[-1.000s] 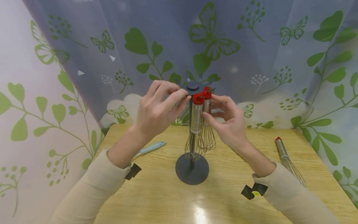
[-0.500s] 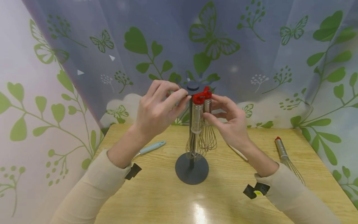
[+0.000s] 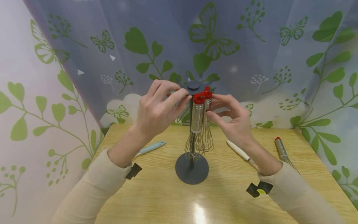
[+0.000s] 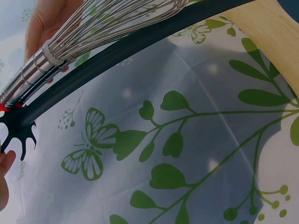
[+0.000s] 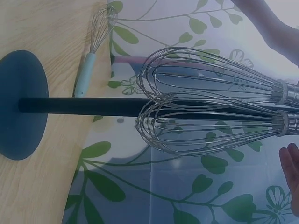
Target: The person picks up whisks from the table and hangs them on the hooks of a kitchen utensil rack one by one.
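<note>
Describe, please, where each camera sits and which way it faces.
On head, facing forward and down at the stand; left hand, right hand and sleeves show.
On left wrist, facing whisks and curtain; both hands show partly.
On right wrist, facing whisks and base; right fingers and an arm show.
Both wrist views share the stand and whisks.

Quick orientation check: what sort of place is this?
Probably a curtained-off tabletop workspace: a wood-grain table, leaf-and-butterfly curtains behind it, and red-topped whisks at a dark hook stand.
</note>
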The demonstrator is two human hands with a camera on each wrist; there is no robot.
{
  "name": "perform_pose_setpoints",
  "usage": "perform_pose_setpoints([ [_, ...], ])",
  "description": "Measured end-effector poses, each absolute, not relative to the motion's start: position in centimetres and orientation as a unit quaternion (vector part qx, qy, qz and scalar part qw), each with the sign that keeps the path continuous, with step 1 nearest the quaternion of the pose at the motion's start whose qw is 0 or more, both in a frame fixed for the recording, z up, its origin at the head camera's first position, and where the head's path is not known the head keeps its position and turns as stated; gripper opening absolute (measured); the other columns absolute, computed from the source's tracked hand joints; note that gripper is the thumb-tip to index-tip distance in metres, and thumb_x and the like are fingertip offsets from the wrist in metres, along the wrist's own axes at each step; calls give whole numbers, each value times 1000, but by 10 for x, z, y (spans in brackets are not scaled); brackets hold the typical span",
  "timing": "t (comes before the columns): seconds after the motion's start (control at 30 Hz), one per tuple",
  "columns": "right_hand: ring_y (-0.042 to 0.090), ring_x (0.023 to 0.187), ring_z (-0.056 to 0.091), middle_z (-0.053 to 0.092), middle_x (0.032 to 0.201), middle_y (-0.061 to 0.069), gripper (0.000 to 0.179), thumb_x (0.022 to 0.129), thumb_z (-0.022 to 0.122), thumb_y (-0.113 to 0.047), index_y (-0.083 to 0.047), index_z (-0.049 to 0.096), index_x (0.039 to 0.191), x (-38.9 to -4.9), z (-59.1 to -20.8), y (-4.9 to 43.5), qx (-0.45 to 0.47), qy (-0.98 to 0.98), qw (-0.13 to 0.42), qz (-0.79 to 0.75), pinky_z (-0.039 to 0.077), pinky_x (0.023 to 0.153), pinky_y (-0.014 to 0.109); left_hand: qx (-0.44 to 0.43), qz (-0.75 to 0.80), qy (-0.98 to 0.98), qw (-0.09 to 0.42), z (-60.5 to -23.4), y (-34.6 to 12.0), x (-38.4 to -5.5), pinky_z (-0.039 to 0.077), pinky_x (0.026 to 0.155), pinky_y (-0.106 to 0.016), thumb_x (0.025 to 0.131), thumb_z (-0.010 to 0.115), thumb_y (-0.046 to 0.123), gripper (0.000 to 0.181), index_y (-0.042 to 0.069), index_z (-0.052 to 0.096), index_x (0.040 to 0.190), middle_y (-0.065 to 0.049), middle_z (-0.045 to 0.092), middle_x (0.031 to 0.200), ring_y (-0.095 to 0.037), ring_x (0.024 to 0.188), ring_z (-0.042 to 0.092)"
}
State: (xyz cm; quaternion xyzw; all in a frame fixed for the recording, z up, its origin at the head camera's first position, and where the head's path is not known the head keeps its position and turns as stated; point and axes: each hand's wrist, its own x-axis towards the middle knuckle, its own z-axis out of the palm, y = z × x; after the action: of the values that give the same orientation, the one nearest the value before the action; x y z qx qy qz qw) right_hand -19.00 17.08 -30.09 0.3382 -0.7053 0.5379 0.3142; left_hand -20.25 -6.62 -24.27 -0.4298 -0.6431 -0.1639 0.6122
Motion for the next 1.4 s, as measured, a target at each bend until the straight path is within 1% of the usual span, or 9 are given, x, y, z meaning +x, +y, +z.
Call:
perform_pose_setpoints([
  [0.3,2,95,73,72,110,-20,48,81,77,20,11,66,127,-190,-299,178,331,-711,318,532,60,72,16,-429,-163,-645,612,-242,-66,-203,58,62,-32,93,81,12,8,5,77,94,-10,69,89,-27,84,62],
  [0.57,1,94,72,74,107,-16,47,79,75,22,13,66,124,-191,-305,189,325,-720,312,528,59,71,15,-428,-173,-639,615,-242,-65,-203,58,61,-33,92,82,11,7,6,77,94,-9,69,90,-27,84,62],
  [0.8,-2,92,71,72,107,-24,45,81,74,19,10,68,125,-190,-312,198,314,-736,302,519,59,71,13,-427,-175,-639,616,-243,-65,-203,57,58,-33,91,82,10,7,6,77,94,-8,69,90,-26,83,61],
  [1.0,-3,90,70,71,106,-27,46,83,75,17,6,69,127,-189,-319,207,295,-759,286,504,58,72,13,-428,-177,-637,616,-244,-65,-203,57,58,-33,91,82,9,7,6,77,94,-8,69,90,-26,83,61],
  [1.23,-4,89,69,71,105,-25,44,84,75,15,3,70,126,-188,-330,219,277,-780,266,494,58,72,13,-428,-174,-638,616,-243,-64,-203,56,57,-32,91,82,10,7,6,77,94,-8,69,91,-26,83,61],
  [1.4,-5,89,68,70,104,-28,43,86,76,13,1,71,127,-188,-337,228,265,-797,251,481,58,72,14,-428,-173,-639,615,-244,-65,-203,56,58,-31,91,82,10,7,6,77,93,-9,69,90,-26,83,61],
])
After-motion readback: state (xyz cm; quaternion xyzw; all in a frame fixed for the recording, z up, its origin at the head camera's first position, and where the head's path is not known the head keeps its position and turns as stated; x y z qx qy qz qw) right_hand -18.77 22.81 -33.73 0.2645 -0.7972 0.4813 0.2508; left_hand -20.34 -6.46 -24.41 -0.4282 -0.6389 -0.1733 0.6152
